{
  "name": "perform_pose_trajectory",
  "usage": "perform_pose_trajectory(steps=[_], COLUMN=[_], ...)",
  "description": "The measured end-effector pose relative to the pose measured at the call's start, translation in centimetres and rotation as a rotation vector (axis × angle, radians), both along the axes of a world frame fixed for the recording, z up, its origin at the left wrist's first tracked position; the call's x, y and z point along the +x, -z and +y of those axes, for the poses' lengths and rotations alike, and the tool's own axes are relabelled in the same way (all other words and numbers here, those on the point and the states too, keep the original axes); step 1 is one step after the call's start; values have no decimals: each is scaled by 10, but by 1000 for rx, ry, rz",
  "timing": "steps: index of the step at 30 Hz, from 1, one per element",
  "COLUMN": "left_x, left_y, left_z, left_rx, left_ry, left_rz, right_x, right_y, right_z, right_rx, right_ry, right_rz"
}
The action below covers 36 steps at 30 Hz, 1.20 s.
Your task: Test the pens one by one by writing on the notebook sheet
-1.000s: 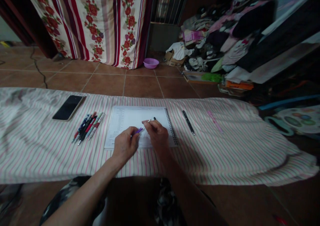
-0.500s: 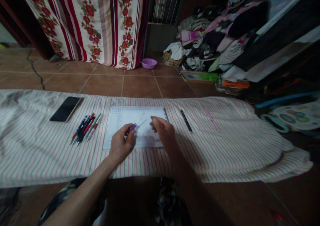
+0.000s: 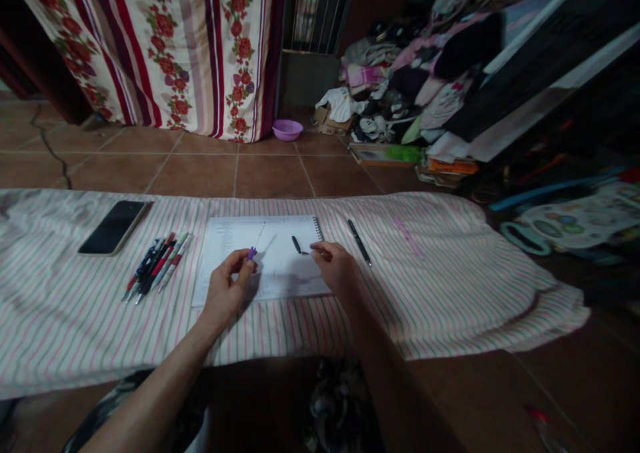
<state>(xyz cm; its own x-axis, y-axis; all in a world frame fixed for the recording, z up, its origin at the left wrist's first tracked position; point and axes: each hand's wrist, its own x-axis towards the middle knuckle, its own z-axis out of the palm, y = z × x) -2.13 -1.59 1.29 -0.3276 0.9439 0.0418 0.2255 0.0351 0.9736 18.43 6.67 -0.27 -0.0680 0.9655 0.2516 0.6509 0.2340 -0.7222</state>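
Note:
My left hand (image 3: 229,286) pinches a purple pen part (image 3: 252,253) over the left of an open spiral notebook (image 3: 280,283). From its top a thin pale stem, which looks like a refill, points upward. A short black piece (image 3: 297,244) lies on the page, with a smaller dark bit (image 3: 305,253) just beside it. Close to these, on the page's right side, is my right hand (image 3: 340,269), its fingertips closed together; whatever they may hold is too small to name. A black pen (image 3: 359,242) rests on the cloth to the right of the notebook.
A smartphone (image 3: 114,228) and a bundle of several pens (image 3: 156,266) lie to the left on the striped cloth (image 3: 450,293). A pink pen (image 3: 409,238) is on the right. Beyond are a purple basin (image 3: 287,130) and a clothes pile (image 3: 400,79).
The black piece and the smaller bit now show on the page, where my right hand was before. My right hand has drawn slightly away from the purple part. The view has shifted a little.

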Motion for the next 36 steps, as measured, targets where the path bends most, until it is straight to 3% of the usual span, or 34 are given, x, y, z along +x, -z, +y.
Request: perform_pose_trajectory(steps=[7, 17, 25, 29, 36], left_x=[7, 11, 10, 8, 4], left_y=[1, 1, -4, -4, 1], left_z=[0, 6, 4, 4, 2], left_rx=[21, 48, 29, 24, 28], left_ry=[52, 79, 57, 52, 61], left_rz=[-71, -96, -110, -127, -106], right_x=[-9, -30, -38, -41, -44], right_y=[0, 2, -5, -7, -14], right_z=[2, 5, -1, 1, 5], right_rx=[-1, 60, 85, 82, -199], right_ry=[-1, 42, 70, 59, -106], right_rz=[-90, -410, -446, -266, 513])
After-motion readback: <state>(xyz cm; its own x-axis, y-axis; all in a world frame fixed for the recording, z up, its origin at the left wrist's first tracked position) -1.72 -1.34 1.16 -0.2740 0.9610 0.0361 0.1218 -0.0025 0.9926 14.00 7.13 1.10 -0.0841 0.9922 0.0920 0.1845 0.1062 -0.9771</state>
